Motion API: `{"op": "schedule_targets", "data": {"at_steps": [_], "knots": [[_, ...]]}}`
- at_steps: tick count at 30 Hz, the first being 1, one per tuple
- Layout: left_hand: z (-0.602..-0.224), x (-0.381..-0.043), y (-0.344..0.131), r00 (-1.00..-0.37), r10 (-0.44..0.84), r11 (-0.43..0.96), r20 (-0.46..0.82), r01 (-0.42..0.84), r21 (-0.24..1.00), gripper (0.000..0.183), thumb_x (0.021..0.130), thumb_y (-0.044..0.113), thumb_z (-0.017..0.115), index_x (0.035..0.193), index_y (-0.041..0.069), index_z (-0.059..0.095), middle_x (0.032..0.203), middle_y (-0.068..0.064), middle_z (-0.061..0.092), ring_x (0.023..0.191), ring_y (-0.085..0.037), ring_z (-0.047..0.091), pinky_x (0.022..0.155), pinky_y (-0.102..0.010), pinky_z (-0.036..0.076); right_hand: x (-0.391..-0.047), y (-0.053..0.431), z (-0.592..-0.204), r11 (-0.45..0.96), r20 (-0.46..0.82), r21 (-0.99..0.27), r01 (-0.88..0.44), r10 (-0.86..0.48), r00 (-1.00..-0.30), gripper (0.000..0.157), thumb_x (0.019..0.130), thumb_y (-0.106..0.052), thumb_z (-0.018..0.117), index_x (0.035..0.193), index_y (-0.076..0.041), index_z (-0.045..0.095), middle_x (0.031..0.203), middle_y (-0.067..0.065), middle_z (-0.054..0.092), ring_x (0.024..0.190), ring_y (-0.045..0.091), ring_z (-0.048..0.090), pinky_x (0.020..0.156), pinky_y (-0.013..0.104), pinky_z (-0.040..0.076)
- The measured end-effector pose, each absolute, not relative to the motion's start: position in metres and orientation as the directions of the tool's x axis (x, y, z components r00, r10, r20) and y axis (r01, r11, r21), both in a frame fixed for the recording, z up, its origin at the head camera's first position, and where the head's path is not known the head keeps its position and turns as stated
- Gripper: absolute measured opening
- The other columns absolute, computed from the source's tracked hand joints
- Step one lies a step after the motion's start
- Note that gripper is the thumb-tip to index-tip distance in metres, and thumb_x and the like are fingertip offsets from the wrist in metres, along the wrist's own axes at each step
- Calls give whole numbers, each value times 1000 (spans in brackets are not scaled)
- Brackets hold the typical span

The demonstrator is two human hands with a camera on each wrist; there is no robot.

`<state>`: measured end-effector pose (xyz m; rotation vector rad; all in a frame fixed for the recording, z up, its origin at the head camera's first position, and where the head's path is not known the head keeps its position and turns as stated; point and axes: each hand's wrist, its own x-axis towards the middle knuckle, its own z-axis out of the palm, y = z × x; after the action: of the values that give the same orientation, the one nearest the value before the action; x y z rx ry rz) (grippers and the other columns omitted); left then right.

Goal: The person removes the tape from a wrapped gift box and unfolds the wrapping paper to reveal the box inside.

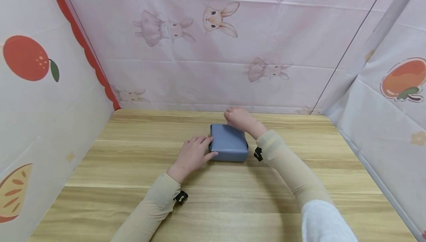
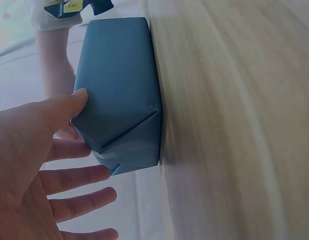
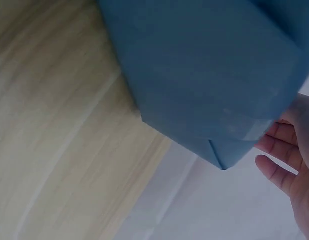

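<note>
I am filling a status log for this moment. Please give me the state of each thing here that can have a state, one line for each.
Blue paper-wrapped box: fully wrapped, end flaps folded shut, lying flat on the table.
Left hand: open, fingers straight, thumb touching the box's left end.
Right hand: resting on the box's far edge; finger pose unclear.
Light wooden table: level, bearing the box.

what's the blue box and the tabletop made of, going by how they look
The blue box looks wrapped in matte blue paper: the left wrist view shows crisp triangular folds at its end, with a slightly glossy strip that may be tape. What lies under the wrap cannot be told. The tabletop shows pale wood grain in long bands with a smooth, low sheen; it could be laminate rather than solid wood.
</note>
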<state>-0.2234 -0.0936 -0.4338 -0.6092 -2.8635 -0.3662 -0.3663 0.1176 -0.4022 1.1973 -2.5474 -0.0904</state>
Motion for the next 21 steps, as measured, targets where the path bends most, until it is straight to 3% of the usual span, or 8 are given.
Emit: {"op": "schedule_targets", "data": {"at_steps": [9, 16, 21], "knots": [[-435, -224, -93, -898, 375, 881, 230, 423, 214, 62, 92, 54, 58, 140, 15, 54, 132, -11, 61, 122, -33, 57, 93, -55, 49, -373, 121, -407, 676, 254, 70, -733, -723, -642, 17, 95, -9, 59, 79, -7, 65, 76, 7, 63, 67, 21, 55, 66, 36, 49], [-437, -224, -92, -900, 373, 881, 224, 419, 217, 62, 93, 55, 57, 141, 15, 53, 132, -11, 61, 121, -33, 57, 93, -54, 49, -370, 127, -403, 687, 259, -39, -725, -694, -672, 13, 95, -9, 60, 94, -5, 72, 91, 9, 71, 81, 23, 66, 73, 36, 55], [-438, -225, -93, -900, 370, 885, 232, 417, 208, 63, 93, 55, 57, 141, 15, 53, 132, -10, 61, 120, -33, 58, 93, -53, 49, -366, 132, -398, 683, 285, -72, -726, -684, -672, 11, 93, -9, 63, 96, -4, 72, 94, 10, 71, 84, 24, 67, 74, 36, 55]]}}
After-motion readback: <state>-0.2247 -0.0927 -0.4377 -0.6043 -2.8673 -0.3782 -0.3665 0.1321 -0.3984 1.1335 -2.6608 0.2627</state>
